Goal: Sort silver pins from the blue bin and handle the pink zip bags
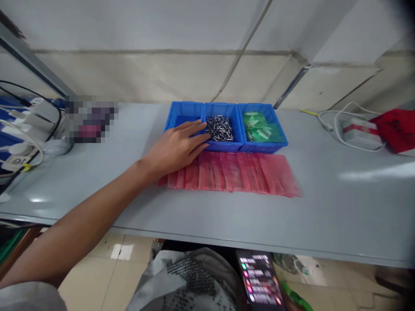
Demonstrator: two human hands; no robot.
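the left hand (177, 149) is resting flat, fingers loosely spread and holding nothing, across the left blue bin (181, 115), its fingertips reaching rightward to the metal pins (219, 128) heaped in the middle bin (227, 147); right hand unseen

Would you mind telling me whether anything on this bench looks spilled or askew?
Nothing stands out. The metal pins sit inside the middle blue bin, the green packets inside the right bin, and the pink bags lie in an overlapping row.

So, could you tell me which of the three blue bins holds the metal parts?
The middle bin; the right bin holds green packets, and the left hand covers the left bin.
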